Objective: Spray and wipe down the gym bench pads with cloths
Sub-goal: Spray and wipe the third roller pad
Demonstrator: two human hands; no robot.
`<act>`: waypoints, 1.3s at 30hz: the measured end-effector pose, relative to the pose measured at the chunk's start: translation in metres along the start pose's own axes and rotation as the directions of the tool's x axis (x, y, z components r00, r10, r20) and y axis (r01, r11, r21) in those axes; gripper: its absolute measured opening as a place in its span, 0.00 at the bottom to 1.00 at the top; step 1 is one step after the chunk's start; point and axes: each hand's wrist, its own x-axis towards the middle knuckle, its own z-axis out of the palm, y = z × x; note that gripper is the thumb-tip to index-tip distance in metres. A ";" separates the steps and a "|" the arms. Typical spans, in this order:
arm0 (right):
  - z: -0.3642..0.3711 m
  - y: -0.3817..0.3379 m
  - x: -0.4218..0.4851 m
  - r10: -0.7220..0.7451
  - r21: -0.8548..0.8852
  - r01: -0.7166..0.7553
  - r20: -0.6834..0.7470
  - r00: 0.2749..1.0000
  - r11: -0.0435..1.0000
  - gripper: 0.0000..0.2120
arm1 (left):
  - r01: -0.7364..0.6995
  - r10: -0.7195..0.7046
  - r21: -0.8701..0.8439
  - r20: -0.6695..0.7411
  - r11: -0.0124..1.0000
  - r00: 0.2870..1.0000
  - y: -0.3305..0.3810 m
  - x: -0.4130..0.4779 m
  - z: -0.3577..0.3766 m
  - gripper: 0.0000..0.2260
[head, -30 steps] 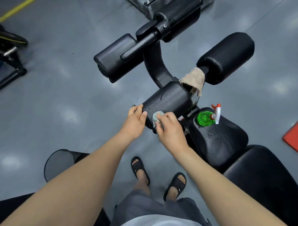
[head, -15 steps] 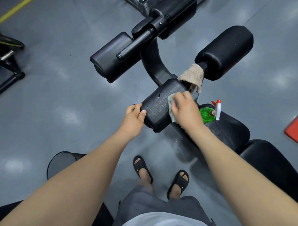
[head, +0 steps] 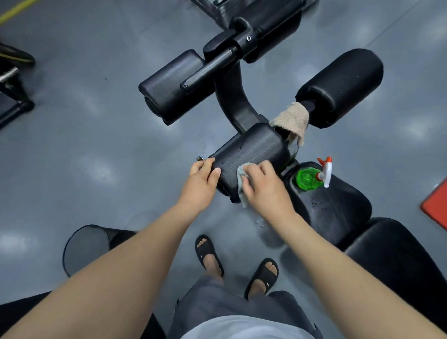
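Centre of frame: soft, limp cloth (head: 242,173) gripped bunched in the right hand (head: 266,190), pressed against the firm roller pad (head: 251,150), its end clasped by the left hand (head: 200,180).

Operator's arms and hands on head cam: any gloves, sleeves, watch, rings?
None visible. Left hand and right hand are ungloved, with no rings, watch or wristbands showing. Left forearm and right forearm are bare to the frame edge; no sleeve, tattoo or marking in view.

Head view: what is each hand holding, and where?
Right hand holds the grey cloth, bunched under its fingers; left hand grips the roller pad by its end.
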 end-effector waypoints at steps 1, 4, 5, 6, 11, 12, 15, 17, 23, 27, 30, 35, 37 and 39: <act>-0.005 0.005 0.007 0.018 -0.014 -0.019 -0.017 1.000 1.000 0.08 | -0.007 0.007 -0.003 -0.007 1.000 1.000 -0.001 -0.001 0.001 0.20; -0.020 0.025 0.033 0.082 -0.045 -0.087 -0.095 0.992 0.995 0.09 | -0.030 0.030 0.016 -0.030 0.999 0.999 0.000 -0.008 0.003 0.20; -0.025 0.032 0.041 0.112 -0.045 -0.118 -0.121 0.986 0.992 0.10 | -0.042 0.043 0.018 -0.045 0.999 0.998 0.001 -0.012 0.004 0.19; -0.029 0.036 0.049 0.146 -0.039 -0.153 -0.143 0.979 0.987 0.11 | -0.055 0.056 0.022 -0.064 0.998 0.996 0.003 -0.015 0.004 0.19; -0.026 0.023 0.050 0.181 -0.037 -0.189 -0.153 0.972 0.981 0.11 | -0.064 0.068 0.044 -0.095 0.997 0.993 0.006 -0.021 0.004 0.18; -0.021 0.015 0.043 0.143 -0.038 -0.150 -0.142 0.980 0.988 0.11 | -0.068 0.072 0.039 -0.088 0.997 0.994 0.005 -0.020 0.003 0.18; -0.007 -0.011 0.021 -0.018 -0.002 0.018 -0.018 1.000 1.000 0.07 | -0.067 0.068 0.015 -0.055 0.998 0.996 0.004 -0.018 -0.003 0.21; -0.005 -0.025 0.011 -0.124 0.011 0.124 0.103 0.987 0.992 0.07 | -0.080 0.081 0.028 -0.039 0.996 0.996 0.004 -0.016 -0.006 0.23; -0.028 0.003 0.042 -0.050 -0.099 0.055 0.055 0.997 0.994 0.12 | -0.092 0.092 0.017 -0.001 0.996 0.996 0.000 -0.014 -0.008 0.27; -0.033 0.011 0.059 0.127 -0.120 -0.132 -0.042 0.991 0.984 0.09 | -0.088 0.088 -0.004 -0.004 0.996 0.996 0.000 -0.016 -0.006 0.30; -0.019 -0.011 0.040 -0.001 -0.077 0.001 -0.006 1.000 0.997 0.07 | -0.080 0.080 -0.007 -0.001 0.997 0.997 -0.001 -0.015 -0.007 0.31; 0.001 -0.033 0.018 -0.159 0.002 0.162 0.186 0.969 0.987 0.06 | -0.059 0.059 -0.007 0.007 0.998 0.998 0.003 -0.014 -0.012 0.31; -0.003 -0.026 0.025 -0.202 -0.019 0.211 0.223 0.954 0.977 0.06 | -0.055 0.056 -0.011 0.017 0.998 0.998 0.005 -0.015 -0.013 0.31; -0.013 -0.015 0.034 -0.196 -0.054 0.209 0.192 0.962 0.976 0.06 | -0.054 0.054 -0.007 0.022 0.999 0.998 0.005 -0.016 -0.012 0.31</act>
